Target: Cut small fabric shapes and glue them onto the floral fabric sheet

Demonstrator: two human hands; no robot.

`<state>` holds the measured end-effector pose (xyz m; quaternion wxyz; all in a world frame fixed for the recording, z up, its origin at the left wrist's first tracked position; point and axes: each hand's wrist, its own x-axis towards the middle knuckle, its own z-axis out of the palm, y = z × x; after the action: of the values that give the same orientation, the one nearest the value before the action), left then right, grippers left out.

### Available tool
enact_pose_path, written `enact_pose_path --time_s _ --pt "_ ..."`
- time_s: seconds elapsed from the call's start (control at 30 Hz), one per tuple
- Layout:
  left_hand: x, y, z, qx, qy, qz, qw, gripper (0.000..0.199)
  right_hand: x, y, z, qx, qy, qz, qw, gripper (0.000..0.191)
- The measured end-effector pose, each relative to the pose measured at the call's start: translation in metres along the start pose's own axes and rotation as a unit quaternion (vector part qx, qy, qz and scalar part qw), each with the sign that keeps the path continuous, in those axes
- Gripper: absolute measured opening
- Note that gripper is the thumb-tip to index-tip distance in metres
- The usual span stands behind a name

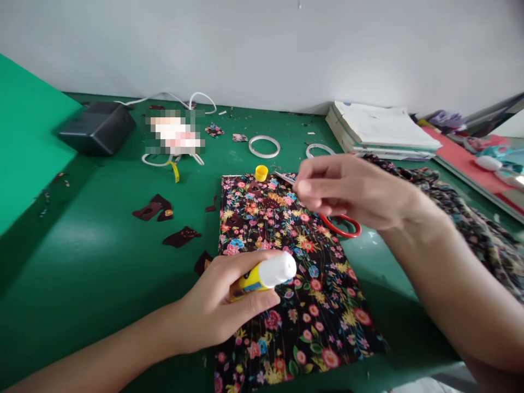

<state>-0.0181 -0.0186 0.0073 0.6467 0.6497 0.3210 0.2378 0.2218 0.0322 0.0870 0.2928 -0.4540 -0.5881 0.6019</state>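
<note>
My left hand is wrapped round a yellow glue bottle with a white nozzle, tilted up to the right over a floral cloth. The cloth lies spread on the green table. My right hand is closed, thumb against the curled fingers, above the cloth's far right part; whatever is between the fingertips is hidden. Behind it lie red-handled scissors, blades pointing left, partly covered by the hand. A small yellow cap stands at the cloth's far edge. Dark cut-out pieces rest on the cloth.
Dark fabric scraps lie left of the cloth. White rings and a stack of books are at the back. A black box stands at the far left, and crumpled floral fabric lies on the right.
</note>
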Motion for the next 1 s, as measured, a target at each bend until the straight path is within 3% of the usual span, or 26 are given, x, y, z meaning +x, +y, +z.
enact_pose_path --time_s 0.1,0.17,0.27,0.47,1.0 --pt "0.0 -0.002 -0.001 0.016 -0.007 0.017 1.0 0.035 0.007 -0.005 -0.018 -0.156 0.104 -0.046 0.981 0.025" --pt "0.0 -0.002 -0.001 0.025 -0.004 0.02 0.999 0.035 0.02 0.0 -0.024 -0.231 0.134 -0.053 0.962 0.017" --pt "-0.001 -0.001 -0.001 0.043 -0.007 0.025 0.999 0.037 0.046 0.013 -0.026 -0.289 0.092 -0.038 0.952 0.01" --pt "0.001 0.006 -0.004 0.094 -0.04 0.037 0.994 0.041 0.077 0.026 -0.024 -0.346 0.019 -0.009 0.938 0.017" --pt "0.002 0.009 -0.004 0.115 -0.041 0.055 0.991 0.039 0.086 0.046 -0.017 -0.388 0.028 0.004 0.921 0.014"
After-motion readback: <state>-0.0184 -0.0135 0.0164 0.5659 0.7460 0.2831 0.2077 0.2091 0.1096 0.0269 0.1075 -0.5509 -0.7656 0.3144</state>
